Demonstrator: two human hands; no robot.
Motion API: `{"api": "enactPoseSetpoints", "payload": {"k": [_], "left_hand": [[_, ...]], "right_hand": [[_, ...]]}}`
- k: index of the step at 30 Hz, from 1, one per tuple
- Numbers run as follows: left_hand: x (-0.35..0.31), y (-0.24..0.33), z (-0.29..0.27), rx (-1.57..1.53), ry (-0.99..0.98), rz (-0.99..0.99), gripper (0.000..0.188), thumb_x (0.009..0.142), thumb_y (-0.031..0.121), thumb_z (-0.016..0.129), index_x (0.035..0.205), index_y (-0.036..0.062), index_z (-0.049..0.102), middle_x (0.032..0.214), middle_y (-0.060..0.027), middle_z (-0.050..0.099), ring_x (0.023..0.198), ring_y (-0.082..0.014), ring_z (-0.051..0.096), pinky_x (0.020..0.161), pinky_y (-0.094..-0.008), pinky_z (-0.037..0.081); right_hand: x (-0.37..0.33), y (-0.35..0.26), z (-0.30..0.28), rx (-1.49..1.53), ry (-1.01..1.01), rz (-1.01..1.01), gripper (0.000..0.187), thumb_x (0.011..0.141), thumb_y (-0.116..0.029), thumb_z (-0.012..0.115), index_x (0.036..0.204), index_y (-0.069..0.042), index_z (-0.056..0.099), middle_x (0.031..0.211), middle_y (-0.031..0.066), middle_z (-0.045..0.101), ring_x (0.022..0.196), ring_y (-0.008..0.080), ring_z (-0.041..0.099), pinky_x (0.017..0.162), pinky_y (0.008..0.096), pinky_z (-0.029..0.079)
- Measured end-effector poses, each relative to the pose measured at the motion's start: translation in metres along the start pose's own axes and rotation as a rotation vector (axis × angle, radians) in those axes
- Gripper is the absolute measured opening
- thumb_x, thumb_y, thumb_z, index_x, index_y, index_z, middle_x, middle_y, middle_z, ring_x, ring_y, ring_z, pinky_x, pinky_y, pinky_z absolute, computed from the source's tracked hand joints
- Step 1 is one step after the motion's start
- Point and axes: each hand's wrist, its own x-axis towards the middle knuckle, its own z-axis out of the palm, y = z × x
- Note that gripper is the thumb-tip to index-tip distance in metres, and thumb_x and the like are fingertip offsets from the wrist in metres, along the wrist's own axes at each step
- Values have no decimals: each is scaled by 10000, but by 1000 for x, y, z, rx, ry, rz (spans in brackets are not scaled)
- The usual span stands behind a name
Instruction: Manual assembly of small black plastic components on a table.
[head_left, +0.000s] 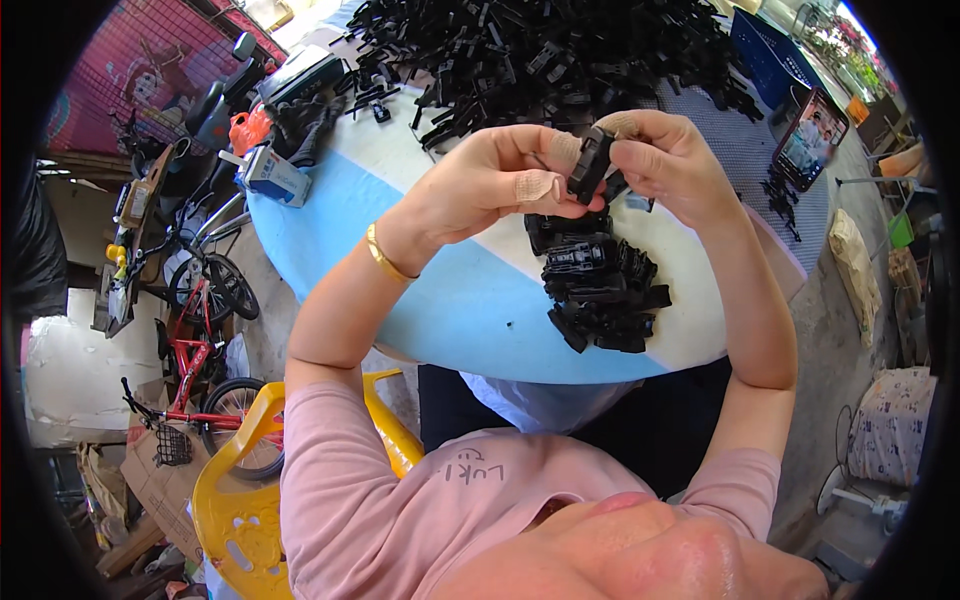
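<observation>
Both hands are raised over the table [440, 300], meeting at a small black plastic part [592, 165]. My left hand [485, 185] pinches it from the left, with beige tape around the thumb and a finger. From the right, my right hand [675, 165] grips its upper end between thumb and taped forefinger. Fingers hide some of the part, and its exact kind is unclear. Just below the hands lies a stacked cluster of similar black parts [600, 285]. A large heap of loose black plastic pieces [540, 60] covers the far side of the table.
A blue basket [770, 60] stands at the far right, near a propped phone [812, 138]. On the left edge sit a blue-and-white box [277, 177] and dark gloves [310, 125]. A yellow chair [240, 520] and red bicycle [190, 365] are off to the left.
</observation>
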Motion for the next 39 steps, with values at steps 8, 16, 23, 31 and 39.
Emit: {"api": "enactPoseSetpoints", "payload": {"k": [8,16,23,31,39], "left_hand": [[2,-11,-2,-69,51,-101,171,788,90,646,872,39,506,818,-93,607,818,-199,631,725,-298,539],[2,-14,10,496,423,229,165,800,1,609,885,-2,466,890,-83,576,843,-152,611,770,-277,514],[1,-17,15,526,429,331,269,798,-18,605,1038,-15,485,915,-86,582,830,-148,611,756,-254,511],[-3,-20,19,841,500,417,202,791,-24,612,964,-33,506,897,-72,590,811,-116,596,718,-233,505],[4,-19,26,473,503,279,230,818,14,585,998,-13,444,881,-82,566,808,-138,594,691,-262,538]], "right_hand": [[-1,-1,5,-341,-121,-93,272,821,-139,617,1059,-13,579,747,-27,563,630,15,477,525,126,367],[-6,-5,28,-517,162,-83,114,880,-122,506,915,-26,557,700,-15,525,609,23,436,531,159,350],[-7,-6,40,-521,166,-87,108,887,-104,502,894,-9,553,685,-9,526,635,50,476,581,181,388],[-5,-14,44,-385,157,134,114,889,-121,500,894,-33,573,629,-19,506,521,8,393,450,145,298],[-4,-1,39,-278,144,-4,168,840,-174,601,888,-15,573,684,-11,554,571,21,474,508,147,388]]}}
